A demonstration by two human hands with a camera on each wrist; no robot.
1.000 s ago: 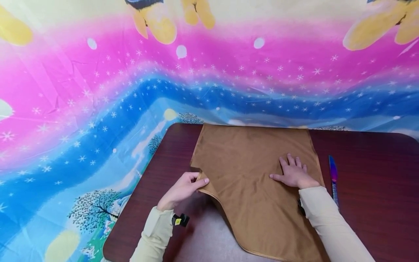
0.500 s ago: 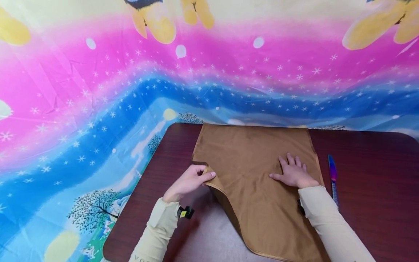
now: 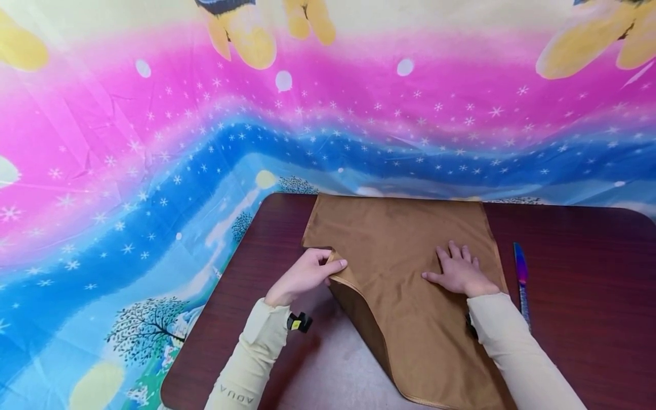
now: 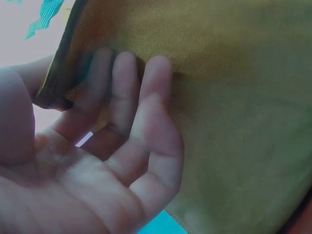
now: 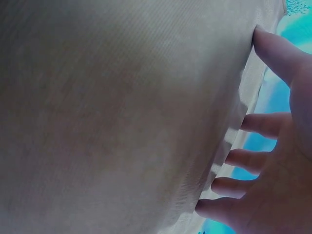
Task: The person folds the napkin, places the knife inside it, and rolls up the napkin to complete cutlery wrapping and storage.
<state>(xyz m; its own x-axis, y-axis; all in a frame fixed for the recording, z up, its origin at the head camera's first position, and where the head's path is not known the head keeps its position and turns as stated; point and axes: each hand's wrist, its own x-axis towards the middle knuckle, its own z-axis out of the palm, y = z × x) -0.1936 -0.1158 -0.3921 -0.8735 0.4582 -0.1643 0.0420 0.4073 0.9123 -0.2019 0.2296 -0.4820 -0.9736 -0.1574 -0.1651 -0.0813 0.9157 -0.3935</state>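
A brown cloth (image 3: 410, 228) with a stitched hem lies over the middle of the table. Its left edge is lifted, and the darker underside (image 3: 359, 319) shows. My left hand (image 3: 302, 276) pinches that raised edge between thumb and fingers. In the left wrist view the fingers (image 4: 124, 87) curl behind the hem, against the cloth (image 4: 243, 107). My right hand (image 3: 458, 272) rests on the cloth near its right edge, fingers spread. The right wrist view shows those spread fingertips (image 5: 258, 124) touching the cloth (image 5: 122, 107).
A knife (image 3: 521, 273) with a shiny blue-purple blade lies on the dark red-brown table (image 3: 589, 285), right of the cloth. A printed pink and blue backdrop (image 3: 328, 114) hangs behind the table and along its left side.
My left hand has moved right and away from me, carrying the cloth's edge along; more underside is exposed. The right hand has stayed in place.
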